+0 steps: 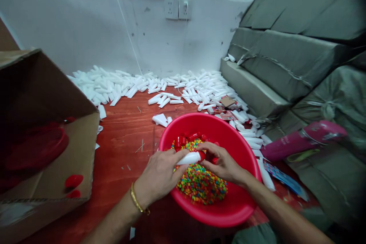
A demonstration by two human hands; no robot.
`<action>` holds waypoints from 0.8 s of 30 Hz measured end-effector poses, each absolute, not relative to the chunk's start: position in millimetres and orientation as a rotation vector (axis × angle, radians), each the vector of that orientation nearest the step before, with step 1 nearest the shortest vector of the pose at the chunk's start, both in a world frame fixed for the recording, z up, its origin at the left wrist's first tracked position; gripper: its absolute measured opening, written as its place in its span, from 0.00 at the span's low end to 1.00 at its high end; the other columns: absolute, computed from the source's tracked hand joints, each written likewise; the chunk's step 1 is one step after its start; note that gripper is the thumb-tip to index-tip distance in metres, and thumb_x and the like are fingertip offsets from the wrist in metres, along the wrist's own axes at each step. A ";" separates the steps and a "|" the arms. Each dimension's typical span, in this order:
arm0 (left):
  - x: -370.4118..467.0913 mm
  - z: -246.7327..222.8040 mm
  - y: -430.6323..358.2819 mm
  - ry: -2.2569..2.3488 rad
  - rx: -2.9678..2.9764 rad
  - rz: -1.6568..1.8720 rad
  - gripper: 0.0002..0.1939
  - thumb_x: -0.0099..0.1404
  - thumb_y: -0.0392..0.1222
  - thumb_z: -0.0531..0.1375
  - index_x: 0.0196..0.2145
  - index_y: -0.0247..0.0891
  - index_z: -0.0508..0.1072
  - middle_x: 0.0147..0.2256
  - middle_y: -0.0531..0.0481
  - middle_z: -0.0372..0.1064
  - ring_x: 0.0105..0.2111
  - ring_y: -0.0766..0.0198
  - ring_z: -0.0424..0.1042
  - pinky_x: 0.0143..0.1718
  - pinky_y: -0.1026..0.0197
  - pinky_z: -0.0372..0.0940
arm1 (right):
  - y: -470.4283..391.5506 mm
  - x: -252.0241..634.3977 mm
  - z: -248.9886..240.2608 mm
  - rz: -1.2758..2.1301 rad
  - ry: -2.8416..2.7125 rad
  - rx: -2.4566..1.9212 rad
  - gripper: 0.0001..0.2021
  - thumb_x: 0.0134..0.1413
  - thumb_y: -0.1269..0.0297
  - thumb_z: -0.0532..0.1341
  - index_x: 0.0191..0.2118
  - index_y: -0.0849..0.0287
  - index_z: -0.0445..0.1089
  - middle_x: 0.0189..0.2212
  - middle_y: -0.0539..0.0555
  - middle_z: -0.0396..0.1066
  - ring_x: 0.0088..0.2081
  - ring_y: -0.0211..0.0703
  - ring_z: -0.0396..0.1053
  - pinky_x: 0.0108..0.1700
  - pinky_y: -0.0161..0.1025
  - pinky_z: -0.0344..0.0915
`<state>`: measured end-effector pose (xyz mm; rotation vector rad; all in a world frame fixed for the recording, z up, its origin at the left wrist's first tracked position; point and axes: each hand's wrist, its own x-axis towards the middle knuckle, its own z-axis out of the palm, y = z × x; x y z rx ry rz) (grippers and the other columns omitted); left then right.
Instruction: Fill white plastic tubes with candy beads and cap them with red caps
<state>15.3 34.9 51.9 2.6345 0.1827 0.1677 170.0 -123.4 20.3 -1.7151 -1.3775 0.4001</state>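
Red basin holds a heap of multicol. pellets w/ several loose red caps toward its far side. Cardboard box on the L has red pcs inside. L hand: grip closed around a white tube, held over the pellets. R hand: fingertips pinching the red end cap at that tube's R end. Spare tubes, approx. dozens, lie along the wall.

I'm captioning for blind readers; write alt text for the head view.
Left hand holding a white tube, right hand on its red cap, over a red basin of multicolored pellets; more white tubes lie along the wall.
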 end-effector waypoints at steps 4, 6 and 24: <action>11.5 57.4 32.7 0.191 2.599 0.157 0.17 0.64 0.48 0.50 0.50 0.48 0.65 0.34 0.49 0.69 0.33 0.58 0.68 0.34 0.55 0.59 | -126.3 172.6 18.4 0.290 -1.512 -1.715 0.14 0.53 0.70 0.58 0.47 0.57 0.62 0.38 0.54 0.66 0.33 0.38 0.64 0.33 0.35 0.63; 10.4 60.8 30.9 0.211 2.549 0.131 0.17 0.63 0.48 0.50 0.49 0.48 0.66 0.35 0.49 0.70 0.33 0.59 0.68 0.34 0.57 0.58 | -126.9 173.1 16.0 0.232 -1.572 -1.698 0.15 0.54 0.70 0.57 0.49 0.57 0.61 0.41 0.56 0.66 0.38 0.40 0.65 0.37 0.37 0.65; 11.5 60.0 46.5 0.308 2.080 -0.254 0.19 0.62 0.52 0.50 0.31 0.34 0.70 0.17 0.57 0.57 0.17 0.71 0.55 0.18 0.67 0.46 | -122.3 161.7 19.7 0.166 -1.763 -1.592 0.18 0.58 0.70 0.54 0.54 0.59 0.55 0.45 0.59 0.63 0.48 0.42 0.61 0.48 0.41 0.63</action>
